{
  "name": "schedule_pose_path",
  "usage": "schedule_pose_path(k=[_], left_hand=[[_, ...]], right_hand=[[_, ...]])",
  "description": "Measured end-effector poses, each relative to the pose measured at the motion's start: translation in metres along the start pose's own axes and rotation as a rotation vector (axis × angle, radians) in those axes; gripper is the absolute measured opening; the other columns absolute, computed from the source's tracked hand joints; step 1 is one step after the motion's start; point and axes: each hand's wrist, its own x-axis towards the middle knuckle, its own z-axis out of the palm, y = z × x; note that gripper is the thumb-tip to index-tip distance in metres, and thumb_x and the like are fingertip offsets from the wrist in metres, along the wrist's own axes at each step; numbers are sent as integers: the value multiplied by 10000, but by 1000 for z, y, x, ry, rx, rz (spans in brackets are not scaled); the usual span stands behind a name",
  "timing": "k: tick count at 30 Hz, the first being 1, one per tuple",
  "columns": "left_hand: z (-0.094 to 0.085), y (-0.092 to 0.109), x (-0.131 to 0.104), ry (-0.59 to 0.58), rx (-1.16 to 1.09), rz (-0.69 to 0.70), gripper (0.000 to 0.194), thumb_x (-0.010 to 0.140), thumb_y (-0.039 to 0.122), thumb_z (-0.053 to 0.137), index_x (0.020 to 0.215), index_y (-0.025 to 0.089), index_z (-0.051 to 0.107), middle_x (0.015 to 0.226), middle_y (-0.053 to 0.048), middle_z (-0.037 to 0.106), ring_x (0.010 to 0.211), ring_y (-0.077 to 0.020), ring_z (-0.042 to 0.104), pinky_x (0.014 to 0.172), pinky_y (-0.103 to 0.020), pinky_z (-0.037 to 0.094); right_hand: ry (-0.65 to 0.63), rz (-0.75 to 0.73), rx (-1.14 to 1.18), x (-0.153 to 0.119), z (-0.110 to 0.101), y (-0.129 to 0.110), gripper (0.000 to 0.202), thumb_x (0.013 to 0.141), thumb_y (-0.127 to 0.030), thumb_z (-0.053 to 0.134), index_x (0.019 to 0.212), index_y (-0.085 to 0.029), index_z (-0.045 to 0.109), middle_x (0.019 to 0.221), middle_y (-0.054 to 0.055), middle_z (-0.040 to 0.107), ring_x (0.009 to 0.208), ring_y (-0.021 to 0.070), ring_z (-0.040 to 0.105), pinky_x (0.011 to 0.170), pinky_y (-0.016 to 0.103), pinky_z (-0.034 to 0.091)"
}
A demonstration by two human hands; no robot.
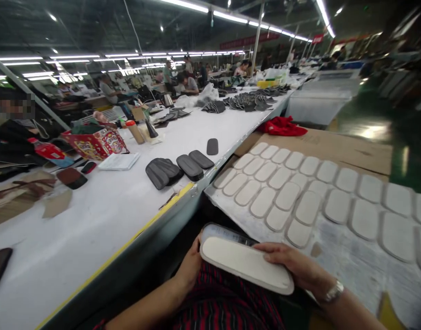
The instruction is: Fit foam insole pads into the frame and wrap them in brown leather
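Above my lap is an oval panel [245, 265] with a white face and a thin grey rim, tilted down to the right. My right hand [293, 262] pinches its upper right edge, thumb on the white face. Behind it shows a second oval piece [227, 233] with a dark rim and a shiny inner face, mostly covered by the panel. My left hand [193, 260] is closed around the left end of this piece; most of its fingers are hidden. Similar white oval panels [262, 201] lie in overlapping rows on a board to my right.
A long white table [107, 220] with a yellow-taped edge runs along my left. Dark oval pieces [190, 166], a patterned red box [96, 142] and an orange-capped bottle [135, 132] stand on it. A red cloth [282, 126] lies on cardboard [351, 149]. Several people work farther back.
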Motion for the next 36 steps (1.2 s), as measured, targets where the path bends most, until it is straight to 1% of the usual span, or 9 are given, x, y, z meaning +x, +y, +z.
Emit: schedule_pose_path(k=[7, 11, 15, 19, 22, 26, 29, 32, 36], left_hand=[[-15, -4, 6, -88, -57, -35, 692, 684, 135, 608, 1310, 272, 348, 1282, -10, 492, 1166, -227, 459, 994, -348, 362], [-20, -3, 7, -138, -38, -58, 647, 695, 129, 575, 1298, 236, 365, 1280, -23, 493, 1180, -225, 442, 1008, -357, 338], [-21, 3, 7, -134, 43, -45, 621, 672, 135, 593, 1259, 234, 413, 1249, -26, 519, 1152, -226, 466, 988, -347, 350], [-21, 10, 12, -118, 122, -17, 447, 722, 267, 571, 1158, 199, 497, 1147, -55, 580, 1056, -226, 528, 915, -334, 397], [-23, 13, 22, -24, 340, 17, 359, 737, 401, 558, 1007, 164, 555, 976, -66, 624, 918, -220, 567, 822, -316, 430], [-26, 12, 33, 30, 537, 48, 329, 713, 425, 576, 909, 163, 544, 843, -38, 611, 799, -196, 559, 743, -286, 429], [-26, 10, 36, 34, 546, 55, 275, 734, 411, 546, 867, 171, 535, 804, -17, 596, 768, -179, 546, 728, -270, 420], [-27, 9, 35, 43, 572, 70, 255, 748, 416, 525, 840, 178, 534, 771, -1, 581, 745, -169, 535, 706, -260, 419], [-31, 10, 35, 20, 691, 101, 313, 777, 450, 474, 892, 172, 557, 793, -21, 602, 757, -191, 551, 701, -291, 437]], right_hand=[[145, -60, -350, 28, -5, 1, 448, 696, -245, 546, 1134, -149, 569, 909, 34, 670, 771, 171, 591, 681, 268, 432], [200, -97, -574, 34, -9, -2, 428, 706, -237, 500, 1118, -162, 586, 961, 26, 667, 812, 195, 595, 712, 290, 437], [233, -133, -736, 35, -6, -8, 404, 697, -218, 478, 1072, -170, 618, 1048, 24, 644, 924, 215, 580, 825, 310, 417], [268, -125, -834, 36, -3, -12, 438, 695, -211, 461, 1106, -168, 604, 1110, 30, 618, 992, 216, 560, 888, 313, 393], [274, -123, -892, 37, -2, -12, 456, 702, -213, 453, 1133, -150, 587, 1135, 41, 604, 1028, 209, 543, 920, 305, 374], [275, -106, -919, 38, -1, -14, 456, 707, -214, 452, 1139, -146, 579, 1160, 44, 588, 1053, 203, 527, 939, 294, 354], [271, -90, -896, 39, 2, -16, 424, 706, -207, 450, 1105, -165, 588, 1119, 35, 609, 996, 194, 554, 882, 282, 388], [297, -73, -897, 39, 5, -16, 345, 699, -204, 461, 1020, -176, 584, 946, 31, 657, 818, 182, 591, 705, 266, 435], [332, -60, -920, 40, 6, -13, 234, 705, -212, 468, 928, -184, 536, 717, 9, 637, 604, 154, 550, 522, 245, 379]])
